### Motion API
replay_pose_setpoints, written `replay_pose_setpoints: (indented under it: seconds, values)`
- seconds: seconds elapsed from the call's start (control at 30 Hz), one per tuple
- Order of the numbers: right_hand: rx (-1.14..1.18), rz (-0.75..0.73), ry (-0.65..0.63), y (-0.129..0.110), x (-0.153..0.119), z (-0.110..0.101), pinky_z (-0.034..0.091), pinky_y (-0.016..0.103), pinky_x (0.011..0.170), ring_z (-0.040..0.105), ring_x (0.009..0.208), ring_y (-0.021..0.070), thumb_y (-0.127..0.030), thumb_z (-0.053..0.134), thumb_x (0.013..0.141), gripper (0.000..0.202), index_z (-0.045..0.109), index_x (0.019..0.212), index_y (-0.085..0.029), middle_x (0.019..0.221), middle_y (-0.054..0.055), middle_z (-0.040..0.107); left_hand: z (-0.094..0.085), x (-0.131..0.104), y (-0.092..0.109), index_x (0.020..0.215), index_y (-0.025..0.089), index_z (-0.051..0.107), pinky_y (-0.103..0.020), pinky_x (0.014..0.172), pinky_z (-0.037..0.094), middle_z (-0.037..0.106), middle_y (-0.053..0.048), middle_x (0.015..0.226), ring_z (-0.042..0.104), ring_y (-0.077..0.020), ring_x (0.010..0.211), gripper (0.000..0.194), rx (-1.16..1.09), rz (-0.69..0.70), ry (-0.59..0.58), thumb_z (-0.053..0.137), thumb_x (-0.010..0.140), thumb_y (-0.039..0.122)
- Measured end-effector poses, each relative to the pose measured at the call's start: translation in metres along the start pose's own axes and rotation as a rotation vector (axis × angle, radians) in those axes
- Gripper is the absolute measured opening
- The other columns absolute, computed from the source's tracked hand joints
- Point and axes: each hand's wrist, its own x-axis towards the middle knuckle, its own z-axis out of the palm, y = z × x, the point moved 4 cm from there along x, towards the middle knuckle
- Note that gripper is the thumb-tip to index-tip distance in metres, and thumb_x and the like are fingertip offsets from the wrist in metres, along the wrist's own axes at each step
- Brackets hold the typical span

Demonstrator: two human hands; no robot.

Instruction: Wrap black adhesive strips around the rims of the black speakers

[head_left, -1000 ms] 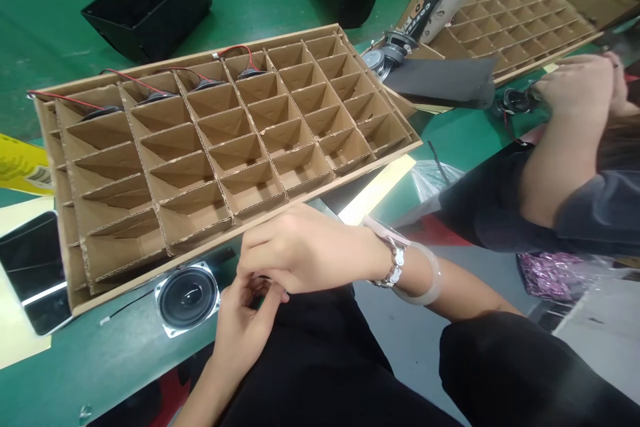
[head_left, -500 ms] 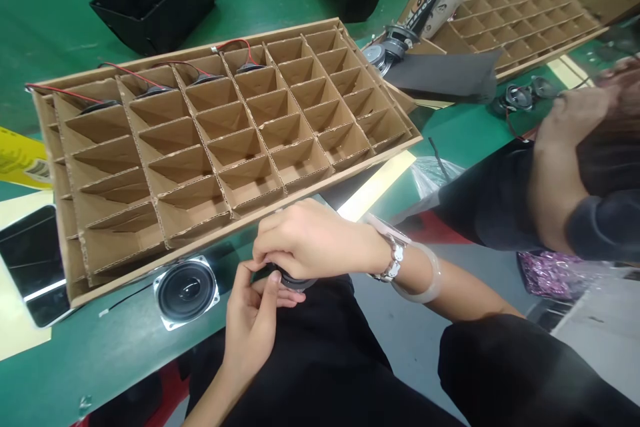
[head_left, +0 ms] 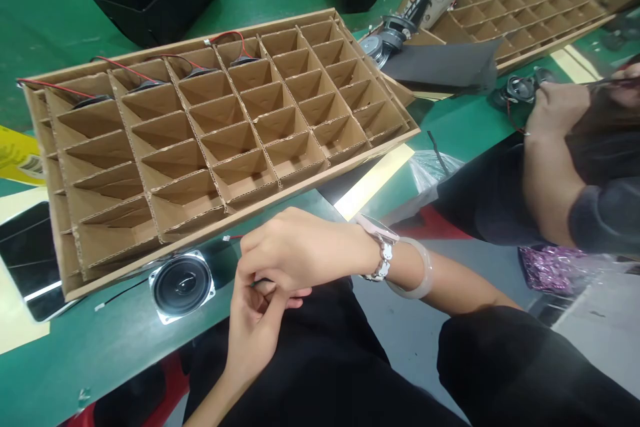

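Two hands are meeting at the table edge, just below the near rim of the cardboard divider tray [head_left: 210, 140]. Right hand [head_left: 300, 250] is lying palm down over the left hand [head_left: 255, 327], its fingers curled and pressed together around something small and dark; what it is cannot be told, as the fingers are hiding it. Left hand is coming up from below, fingers bent and touching the right fingertips. Just left of the hands, a square-framed speaker [head_left: 183, 285] is lying face up on the green table [head_left: 125, 347], touching the tray's near rim. In the tray's far row, four compartments are holding speakers with red wires [head_left: 227, 37]. Well right of the tray, a co-worker's hand [head_left: 555, 107] is working near loose speakers [head_left: 520, 88].
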Motion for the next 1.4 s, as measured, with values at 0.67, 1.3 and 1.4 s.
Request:
replay_pose_setpoints:
  seconds: [0.67, 1.3, 1.4]
  values:
    - [0.111, 0.004, -0.010, 0.007, -0.007, -0.011, 0.030, 0.018, 0.058, 0.052, 0.071, 0.0024, -0.004, 0.051, 0.078, 0.024, 0.069, 0.085, -0.018, 0.079, -0.006, 0.064, -0.008, 0.030, 0.031, 0.075, 0.016, 0.054, -0.016, 0.046, 0.038, 0.053, 0.007, 0.050, 0.051, -0.0075, 0.047, 0.016, 0.372, -0.028, -0.397, 0.067, 0.082, 0.022]
    - [0.076, 0.049, 0.071, 0.016, -0.020, 0.009, 0.031, 0.016, 0.061, 0.052, 0.073, 0.0045, -0.010, 0.048, 0.081, 0.015, 0.063, 0.081, -0.015, 0.081, -0.003, 0.062, 0.001, 0.023, 0.024, 0.088, 0.020, 0.044, -0.020, 0.050, 0.046, 0.057, 0.006, 0.062, 0.060, -0.0096, 0.049, 0.008, 0.144, -0.086, -0.473, 0.048, 0.092, 0.026]
    - [0.088, 0.037, 0.118, 0.016, -0.023, 0.014, 0.031, 0.016, 0.060, 0.051, 0.071, 0.0035, -0.009, 0.047, 0.080, 0.012, 0.058, 0.078, -0.013, 0.083, -0.003, 0.061, 0.000, 0.021, 0.023, 0.095, 0.020, 0.045, -0.020, 0.051, 0.046, 0.058, 0.005, 0.064, 0.062, -0.0106, 0.051, 0.007, 0.141, -0.085, -0.486, 0.045, 0.094, 0.028]
